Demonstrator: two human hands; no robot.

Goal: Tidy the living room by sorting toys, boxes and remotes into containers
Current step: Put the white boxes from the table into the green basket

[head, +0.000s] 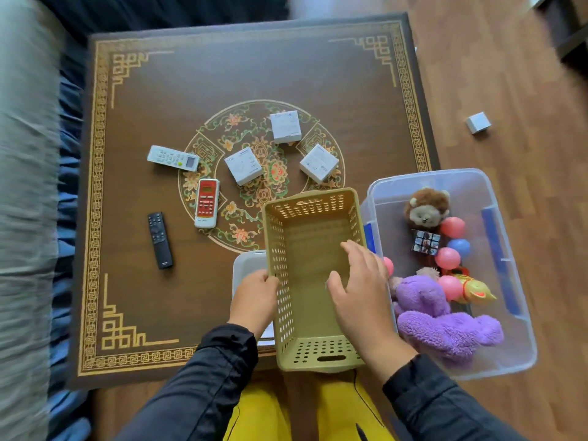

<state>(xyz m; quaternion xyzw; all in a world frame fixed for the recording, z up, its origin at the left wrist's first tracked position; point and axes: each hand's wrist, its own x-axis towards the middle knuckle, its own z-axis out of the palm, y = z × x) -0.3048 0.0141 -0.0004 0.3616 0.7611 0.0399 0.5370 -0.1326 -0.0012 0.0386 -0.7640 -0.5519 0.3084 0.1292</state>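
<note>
An empty tan perforated basket [305, 246] sits at the near edge of the dark table [159, 90]. My left hand [254, 297] grips its left wall. Over its right rim lies my right hand [359, 281], fingers relaxed and spread. Three white boxes [243, 165] [285, 126] [318, 163] lie on the table's middle. Left of them are a white remote [173, 158], a red-and-white remote [207, 202] and a black remote [160, 240]. To the right, a clear plastic bin [521, 345] holds a purple plush [445, 326], a brown plush [426, 206], coloured balls and a puzzle cube [425, 241].
A pale flat lid or tray [246, 265] lies under the basket's left side. One more small white box [478, 122] sits on the wooden floor at the right. A grey sofa [25, 186] runs along the left.
</note>
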